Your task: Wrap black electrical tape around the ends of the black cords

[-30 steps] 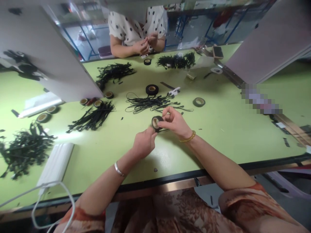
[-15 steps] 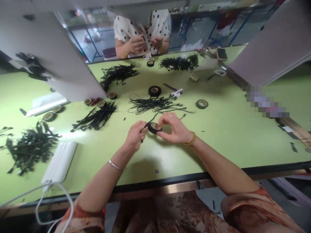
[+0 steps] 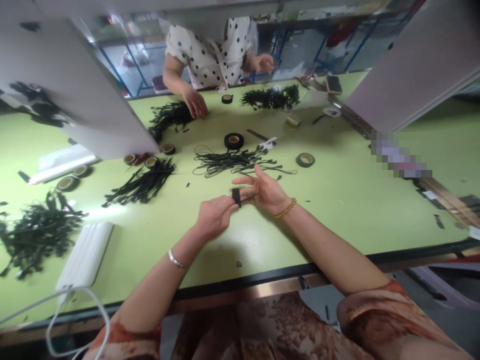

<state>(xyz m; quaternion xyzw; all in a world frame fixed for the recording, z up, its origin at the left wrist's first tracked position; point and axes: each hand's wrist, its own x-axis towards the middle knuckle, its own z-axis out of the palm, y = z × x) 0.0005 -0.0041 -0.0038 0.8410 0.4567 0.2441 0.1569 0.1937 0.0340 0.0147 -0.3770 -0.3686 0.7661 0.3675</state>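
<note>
My left hand is closed, thumb and fingers pinching at a dark piece of black tape, which looks like a tape roll seen edge-on. My right hand is beside it with thumb and fingers stretched out, fingertips close to the tape. A thin black cable shows against the right fingers; whether they grip it I cannot tell. Just beyond the hands, a loose bunch of thin black cables with small connectors lies spread on the green table.
Black tape rolls lie behind the bunch and to its right. More cable bundles and a white power strip are on the left. Across the table, a co-worker's hand touches another cable pile. Upright panels stand at both sides.
My right hand has opened from its grip on the tape roll, fingers now extended. The dark tape now sits at my left fingertips. The co-worker's hands have moved apart, one down to the cables.
</note>
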